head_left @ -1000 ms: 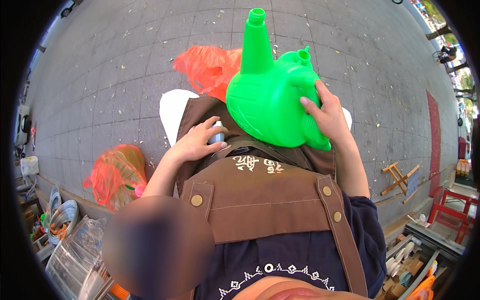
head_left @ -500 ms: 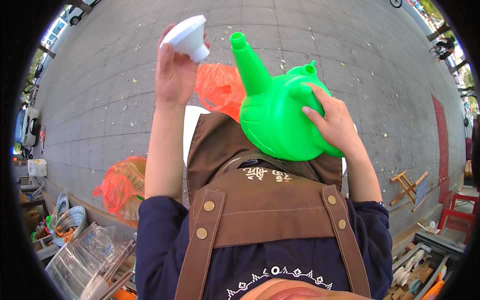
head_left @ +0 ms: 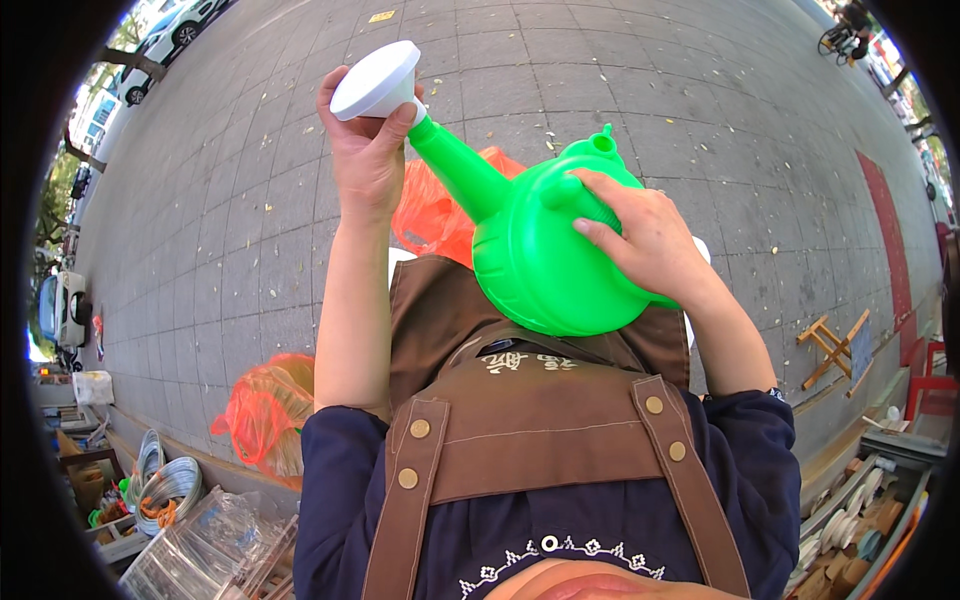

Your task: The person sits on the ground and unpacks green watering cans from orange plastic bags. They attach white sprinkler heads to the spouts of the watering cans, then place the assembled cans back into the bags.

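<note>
Now the left hand grips the white rose at the tip of the spout of the green can. One second ago this hand lay low against the apron; half a second ago it held the rose raised and apart from the spout. The rose now touches the spout tip, so the fitting step appears to be in hand; whether the rose is fully seated cannot be told.

The right hand is closed over the top of the can body, by the handle, fingers spread on the plastic, and steadies it. The can is held in the air in front of the chest, spout pointing up and to the person's left, with no surface beneath it, only the paved ground.

An orange bag lies on the paving behind the can; a second orange bag lies lower left, near wire coils.
</note>
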Tool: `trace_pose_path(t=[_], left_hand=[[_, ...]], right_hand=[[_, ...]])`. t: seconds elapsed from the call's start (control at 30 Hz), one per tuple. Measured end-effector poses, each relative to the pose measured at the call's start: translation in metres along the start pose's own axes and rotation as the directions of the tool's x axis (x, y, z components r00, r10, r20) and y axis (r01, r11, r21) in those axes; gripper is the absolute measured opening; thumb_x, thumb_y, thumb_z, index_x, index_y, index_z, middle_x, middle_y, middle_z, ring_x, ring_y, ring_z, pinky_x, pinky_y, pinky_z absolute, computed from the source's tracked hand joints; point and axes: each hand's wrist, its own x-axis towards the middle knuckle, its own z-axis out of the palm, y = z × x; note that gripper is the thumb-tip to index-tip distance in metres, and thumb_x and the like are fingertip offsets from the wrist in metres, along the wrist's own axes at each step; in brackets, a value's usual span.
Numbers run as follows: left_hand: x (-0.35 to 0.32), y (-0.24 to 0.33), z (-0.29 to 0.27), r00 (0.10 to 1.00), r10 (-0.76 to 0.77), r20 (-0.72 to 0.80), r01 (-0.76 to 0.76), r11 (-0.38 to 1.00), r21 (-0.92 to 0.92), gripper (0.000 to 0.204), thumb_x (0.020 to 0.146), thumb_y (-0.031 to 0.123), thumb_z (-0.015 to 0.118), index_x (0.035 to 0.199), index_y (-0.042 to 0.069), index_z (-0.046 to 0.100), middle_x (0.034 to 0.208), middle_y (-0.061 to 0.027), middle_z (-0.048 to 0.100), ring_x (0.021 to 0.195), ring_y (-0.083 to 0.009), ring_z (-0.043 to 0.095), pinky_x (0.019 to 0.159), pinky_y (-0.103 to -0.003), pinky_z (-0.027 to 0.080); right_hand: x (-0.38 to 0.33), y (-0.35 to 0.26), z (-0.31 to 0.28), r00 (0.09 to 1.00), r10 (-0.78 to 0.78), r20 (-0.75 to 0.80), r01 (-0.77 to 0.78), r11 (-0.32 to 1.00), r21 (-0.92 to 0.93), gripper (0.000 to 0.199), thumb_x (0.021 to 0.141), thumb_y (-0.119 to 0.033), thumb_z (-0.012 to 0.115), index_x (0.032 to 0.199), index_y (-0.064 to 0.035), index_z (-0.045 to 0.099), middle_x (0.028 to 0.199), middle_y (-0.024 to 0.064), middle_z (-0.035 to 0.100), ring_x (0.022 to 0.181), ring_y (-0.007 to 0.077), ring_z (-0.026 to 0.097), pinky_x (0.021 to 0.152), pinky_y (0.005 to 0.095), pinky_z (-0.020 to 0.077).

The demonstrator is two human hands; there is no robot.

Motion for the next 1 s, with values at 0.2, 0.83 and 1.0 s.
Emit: trace_pose_path(t=[0.2, 0.83, 1.0], left_hand=[[0.000, 0.003, -0.024, 0.986, -0.163, 0.027, 0.158, 0.978, 0.135, 0.032, 0.090, 0.011, 0.060, 0.118, -0.001, 0.051, 0.106, -0.0114, 0.063, 0.104, -0.0232, 0.059, 0.093, -0.036, 0.047], [0.000, 0.047, 0.024, 0.968, 0.058, 0.243, -0.008, 0.979, -0.203, 0.039, 0.095, 0.037, 0.051, 0.118, 0.007, 0.042, 0.090, -0.0038, 0.048, 0.077, -0.0168, 0.054, 0.069, -0.031, 0.044], [0.000, 0.064, 0.011, 0.993, 0.059, 0.105, -0.047, 0.993, -0.110, 0.038, 0.095, 0.035, 0.052, 0.118, 0.006, 0.043, 0.088, -0.0043, 0.048, 0.075, -0.0164, 0.054, 0.069, -0.030, 0.044]], right_hand=[[0.013, -0.012, -0.009, 0.997, 0.053, 0.061, -0.055, 0.998, 0.034, 0.042, 0.085, -0.024, 0.061, 0.121, -0.0056, 0.052, 0.096, 0.0200, 0.064, 0.089, 0.0385, 0.061, 0.076, 0.0467, 0.0471], [0.078, 0.024, -0.071, 0.928, -0.109, 0.356, -0.100, 0.847, 0.521, 0.038, 0.075, -0.017, 0.067, 0.108, -0.0006, 0.057, 0.084, 0.0030, 0.062, 0.072, 0.0125, 0.059, 0.065, 0.0285, 0.0489], [0.060, 0.027, -0.057, 0.909, -0.233, -0.346, 0.270, 0.961, 0.064, 0.037, 0.083, -0.022, 0.063, 0.113, -0.0010, 0.055, 0.105, 0.0084, 0.061, 0.098, 0.0213, 0.056, 0.090, 0.0355, 0.0432]])
